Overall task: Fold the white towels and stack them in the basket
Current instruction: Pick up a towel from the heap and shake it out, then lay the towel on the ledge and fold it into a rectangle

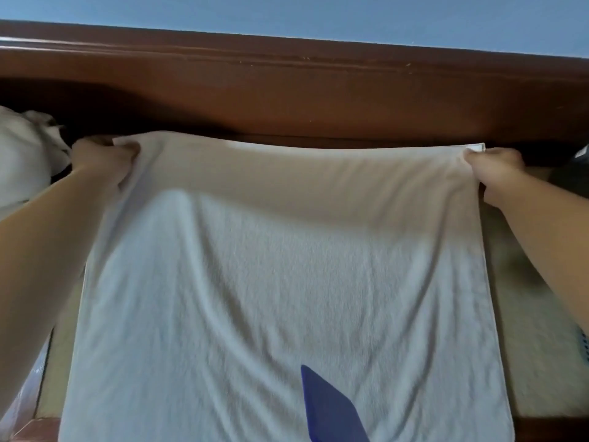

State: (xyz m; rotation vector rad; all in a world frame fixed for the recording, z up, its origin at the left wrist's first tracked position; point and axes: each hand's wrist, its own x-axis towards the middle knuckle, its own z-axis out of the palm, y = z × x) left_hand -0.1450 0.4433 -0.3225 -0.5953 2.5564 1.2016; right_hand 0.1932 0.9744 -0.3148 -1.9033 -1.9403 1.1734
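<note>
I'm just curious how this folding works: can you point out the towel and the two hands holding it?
white towel [280,282], head view, middle of the cloth.
left hand [102,161], head view, knuckles.
right hand [497,167], head view, back of hand.

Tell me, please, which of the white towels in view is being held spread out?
The large white towel in the centre: left hand and right hand grip its far corners. The other, the crumpled towel at far left, lies untouched.

The light is soft and fairly dim, with a cool bluish cast on the lower towel [287,298] and a warmer tone along its raised top edge. Deep shadow fills the recess under the wooden headboard [287,90]. The whole picture is smeared by motion blur, and straight lines bow from wide-angle distortion toward the edges.
</note>
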